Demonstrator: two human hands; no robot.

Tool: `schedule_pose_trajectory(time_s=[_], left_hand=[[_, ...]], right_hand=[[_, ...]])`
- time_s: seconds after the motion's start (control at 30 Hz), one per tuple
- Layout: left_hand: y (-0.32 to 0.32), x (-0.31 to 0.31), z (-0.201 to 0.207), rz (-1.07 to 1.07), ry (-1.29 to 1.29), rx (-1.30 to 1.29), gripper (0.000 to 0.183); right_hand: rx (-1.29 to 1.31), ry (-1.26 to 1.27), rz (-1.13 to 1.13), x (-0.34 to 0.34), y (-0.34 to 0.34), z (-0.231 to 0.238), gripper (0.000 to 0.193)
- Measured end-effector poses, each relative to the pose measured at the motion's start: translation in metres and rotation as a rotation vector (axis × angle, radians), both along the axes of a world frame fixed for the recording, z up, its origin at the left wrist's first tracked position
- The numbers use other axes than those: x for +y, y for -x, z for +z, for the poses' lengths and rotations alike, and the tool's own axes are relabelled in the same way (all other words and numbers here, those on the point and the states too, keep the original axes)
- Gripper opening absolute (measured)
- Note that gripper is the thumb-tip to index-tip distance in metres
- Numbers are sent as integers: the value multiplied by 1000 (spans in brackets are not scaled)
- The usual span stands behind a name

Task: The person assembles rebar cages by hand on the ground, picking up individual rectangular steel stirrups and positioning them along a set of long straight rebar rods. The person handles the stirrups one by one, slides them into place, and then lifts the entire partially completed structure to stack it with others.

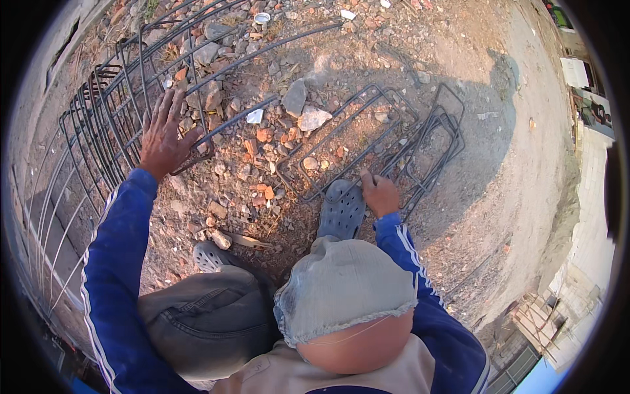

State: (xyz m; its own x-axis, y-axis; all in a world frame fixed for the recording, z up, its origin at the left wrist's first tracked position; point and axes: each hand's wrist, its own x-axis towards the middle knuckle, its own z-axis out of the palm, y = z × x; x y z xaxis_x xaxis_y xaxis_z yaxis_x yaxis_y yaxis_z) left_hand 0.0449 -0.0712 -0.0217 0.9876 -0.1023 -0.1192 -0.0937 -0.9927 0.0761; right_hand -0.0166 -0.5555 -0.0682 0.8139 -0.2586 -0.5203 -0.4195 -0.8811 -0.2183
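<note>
A rebar cage (108, 125) of long bars and closely set rectangular stirrups lies at the left on the rubble. My left hand (165, 134) rests at its near end, fingers spread upward, the thumb beside the end of a long bar (244, 111). Several loose rectangular stirrups (436, 148) lie overlapping on the ground at centre right. At their near edge, beside my grey clog (342, 209), my right hand (380, 194) is closed, thumb and index finger together. What is in its fingers, if anything, I cannot make out.
Broken brick and stones cover the ground, among them a flat grey stone (295, 97) and a white shard (254, 116). A wood piece (246, 241) lies near my other clog (209, 256). My bent knee (357, 345) is in front. A pale wall (594, 190) stands far right.
</note>
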Motion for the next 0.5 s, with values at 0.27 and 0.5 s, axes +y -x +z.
schedule_pose_trajectory(time_s=[0.27, 0.5], left_hand=[[1, 1, 5, 24, 18, 63, 94], [3, -1, 11, 1, -36, 59, 93]], right_hand=[[-372, -699, -508, 42, 3, 18, 39], [-504, -900, -675, 45, -40, 40, 33]])
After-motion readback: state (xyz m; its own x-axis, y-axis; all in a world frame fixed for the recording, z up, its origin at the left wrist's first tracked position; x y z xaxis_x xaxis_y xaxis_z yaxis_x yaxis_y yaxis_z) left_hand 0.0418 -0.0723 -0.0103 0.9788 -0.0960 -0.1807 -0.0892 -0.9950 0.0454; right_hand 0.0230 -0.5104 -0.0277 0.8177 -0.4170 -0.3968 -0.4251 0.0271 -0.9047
